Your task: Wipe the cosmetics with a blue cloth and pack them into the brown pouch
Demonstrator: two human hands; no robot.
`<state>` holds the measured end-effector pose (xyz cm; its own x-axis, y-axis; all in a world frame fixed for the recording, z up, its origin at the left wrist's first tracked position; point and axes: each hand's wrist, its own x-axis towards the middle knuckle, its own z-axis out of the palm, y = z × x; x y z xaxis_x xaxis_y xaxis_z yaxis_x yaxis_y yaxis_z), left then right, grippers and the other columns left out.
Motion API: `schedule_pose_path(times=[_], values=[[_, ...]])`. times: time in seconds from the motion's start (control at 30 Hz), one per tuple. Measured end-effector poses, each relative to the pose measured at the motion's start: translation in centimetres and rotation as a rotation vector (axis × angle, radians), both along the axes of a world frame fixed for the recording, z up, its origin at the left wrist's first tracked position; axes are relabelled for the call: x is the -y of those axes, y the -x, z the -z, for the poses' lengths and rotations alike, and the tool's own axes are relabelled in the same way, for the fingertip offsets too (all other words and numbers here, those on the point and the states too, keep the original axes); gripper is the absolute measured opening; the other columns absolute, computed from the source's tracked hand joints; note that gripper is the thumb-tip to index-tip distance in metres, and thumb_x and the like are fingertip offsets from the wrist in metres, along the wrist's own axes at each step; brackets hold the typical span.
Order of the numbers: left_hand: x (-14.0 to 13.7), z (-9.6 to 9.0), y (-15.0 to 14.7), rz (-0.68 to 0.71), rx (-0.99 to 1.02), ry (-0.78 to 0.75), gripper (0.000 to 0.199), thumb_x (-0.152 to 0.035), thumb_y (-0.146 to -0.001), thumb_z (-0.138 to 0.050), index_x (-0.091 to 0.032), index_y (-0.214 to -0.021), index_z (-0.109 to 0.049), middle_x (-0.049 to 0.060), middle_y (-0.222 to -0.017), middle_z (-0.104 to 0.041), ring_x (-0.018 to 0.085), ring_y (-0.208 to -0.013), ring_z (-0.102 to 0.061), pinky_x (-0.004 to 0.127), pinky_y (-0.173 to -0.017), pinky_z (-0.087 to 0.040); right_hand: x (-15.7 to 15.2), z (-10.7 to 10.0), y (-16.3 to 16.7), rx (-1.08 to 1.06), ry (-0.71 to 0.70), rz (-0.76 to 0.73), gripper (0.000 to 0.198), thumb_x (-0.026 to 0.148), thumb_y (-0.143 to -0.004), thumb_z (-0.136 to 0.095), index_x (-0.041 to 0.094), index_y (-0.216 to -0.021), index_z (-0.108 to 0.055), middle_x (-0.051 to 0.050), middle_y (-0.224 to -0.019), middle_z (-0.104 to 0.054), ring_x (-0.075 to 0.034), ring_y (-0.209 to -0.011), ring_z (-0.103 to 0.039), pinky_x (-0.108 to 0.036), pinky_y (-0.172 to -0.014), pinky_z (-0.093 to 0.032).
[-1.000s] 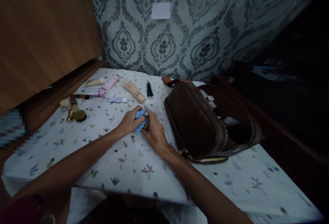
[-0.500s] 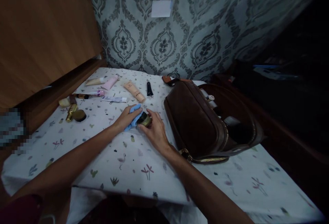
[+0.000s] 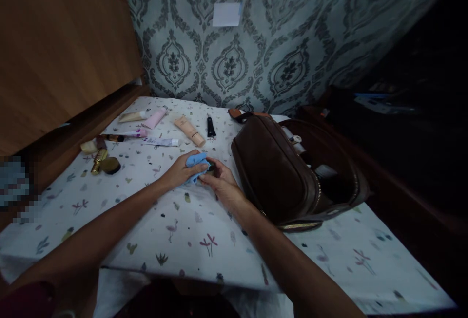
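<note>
My left hand [image 3: 179, 171] grips a crumpled light-blue cloth [image 3: 197, 160], pressed against a small dark, greenish jar [image 3: 211, 167]. Curled around the jar's other side are the fingers of my right hand [image 3: 225, 184]. Cloth and fingers hide most of the jar, so its lid and opening cannot be made out. Both hands are just above the patterned tablecloth [image 3: 153, 230]. Beyond them lie a beige tube [image 3: 190, 131] and a small black tube [image 3: 211, 127].
A brown bag [image 3: 272, 172] stands unzipped on the right, with items inside. At left lie a round gold-and-dark container [image 3: 110, 165], a gold lipstick tube [image 3: 98, 161], a white tube [image 3: 161, 141], a pink tube [image 3: 155, 118] and a cream tube [image 3: 132, 116]. A wooden cabinet [image 3: 69, 50] borders the left.
The cloth in my left hand has moved over the jar and covers more of it. My right hand has closed in around the jar. The view has shifted slightly.
</note>
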<state>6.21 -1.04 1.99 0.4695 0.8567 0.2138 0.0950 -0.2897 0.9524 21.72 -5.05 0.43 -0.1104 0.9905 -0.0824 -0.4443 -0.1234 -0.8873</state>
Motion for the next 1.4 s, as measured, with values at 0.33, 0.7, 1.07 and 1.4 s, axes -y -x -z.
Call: schedule_pose_path(times=[0.33, 0.7, 1.07, 1.4], values=[[0.3, 0.0, -0.4, -0.157, 0.058, 0.115, 0.048, -0.065, -0.082, -0.062, -0.018, -0.078, -0.057, -0.006, -0.052, -0.046, 0.008, -0.044, -0.040, 0.021, -0.041, -0.032, 0.4, -0.8, 0.0, -0.227, 0.114, -0.040, 0.037, 0.037, -0.061, -0.090, 0.024, -0.088, -0.068, 0.003, -0.085, -0.076, -0.015, -0.077, -0.069, -0.025, -0.068, -0.048], [1.0, 0.2, -0.6, -0.207, -0.248, -0.277, 0.053, -0.047, -0.073, -0.078, -0.019, -0.113, -0.058, 0.006, -0.109, -0.064, 0.025, -0.100, -0.060, 0.035, -0.087, -0.047, 0.0, -0.7, 0.1, -0.185, 0.057, 0.048, 0.036, 0.038, -0.058, -0.090, 0.021, -0.083, -0.070, 0.001, -0.084, -0.074, -0.014, -0.081, -0.067, -0.024, -0.074, -0.052], [1.2, 0.3, -0.5, -0.190, -0.320, -0.333, 0.044, -0.044, -0.078, -0.073, -0.021, -0.112, -0.056, 0.003, -0.102, -0.065, 0.022, -0.092, -0.062, 0.033, -0.082, -0.047, 0.2, -0.6, 0.0, -0.157, 0.106, 0.057, 0.035, 0.041, -0.059, -0.089, 0.019, -0.078, -0.069, 0.000, -0.079, -0.071, -0.013, -0.072, -0.064, -0.025, -0.068, -0.050], [1.2, 0.0, -0.5, -0.152, -0.290, -0.348, 0.048, -0.046, -0.075, -0.076, -0.020, -0.110, -0.057, 0.004, -0.102, -0.067, 0.023, -0.093, -0.064, 0.032, -0.082, -0.048, -0.1, -0.2, -0.6, 0.082, -0.034, 0.046, 0.036, 0.055, -0.071, -0.079, 0.019, -0.073, -0.070, 0.001, -0.068, -0.063, -0.014, -0.064, -0.056, -0.025, -0.058, -0.044]])
